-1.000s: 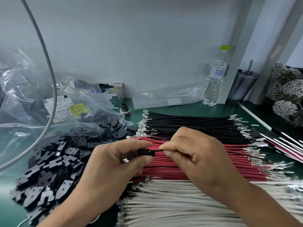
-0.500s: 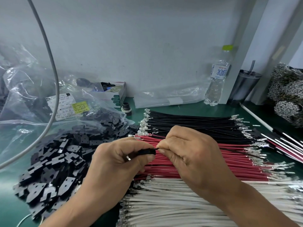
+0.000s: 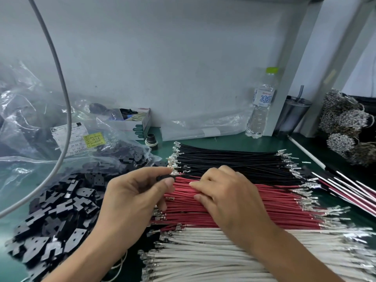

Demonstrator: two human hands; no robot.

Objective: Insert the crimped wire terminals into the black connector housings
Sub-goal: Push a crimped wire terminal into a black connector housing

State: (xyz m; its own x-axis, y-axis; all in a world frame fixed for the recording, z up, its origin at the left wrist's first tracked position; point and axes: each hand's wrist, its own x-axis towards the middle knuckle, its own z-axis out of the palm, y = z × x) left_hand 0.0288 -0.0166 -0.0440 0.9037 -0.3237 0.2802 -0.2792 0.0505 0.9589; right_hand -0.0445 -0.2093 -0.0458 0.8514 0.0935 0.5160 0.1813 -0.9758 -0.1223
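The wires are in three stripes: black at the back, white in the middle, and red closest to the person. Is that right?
Not quite. The head view shows the black wires at the back, but the red wires lie in the middle and the white wires are closest to the person. Red and white were swapped.

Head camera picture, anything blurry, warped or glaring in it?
Head view: wide-angle bending curves the grey cable and tilts the post at right; glare glints off the clear plastic bags; the white wires near the bottom edge smear softly; light is even, with hardly any shadow under the left hand.
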